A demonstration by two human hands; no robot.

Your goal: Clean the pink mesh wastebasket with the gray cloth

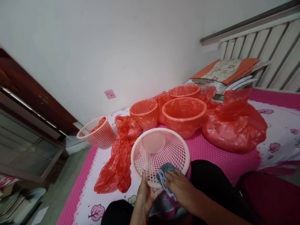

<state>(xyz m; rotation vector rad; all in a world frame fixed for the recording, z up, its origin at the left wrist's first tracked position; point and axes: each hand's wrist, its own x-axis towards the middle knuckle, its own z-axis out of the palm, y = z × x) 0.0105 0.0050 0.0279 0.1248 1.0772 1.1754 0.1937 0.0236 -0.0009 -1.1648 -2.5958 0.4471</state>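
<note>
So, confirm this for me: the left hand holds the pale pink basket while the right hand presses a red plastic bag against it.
Not quite: in the head view, the right hand presses a blue-grey cloth, not a red plastic bag, against the pale pink basket. The left hand does hold that basket.

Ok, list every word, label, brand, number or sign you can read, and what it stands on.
Nothing can be read with certainty.
Pink note on the wall: dark marks, too small and blurred to read.
Stack of flat items at lower left: too blurred to tell whether it bears print.
Pale pink basket in front: no lettering visible.
</note>
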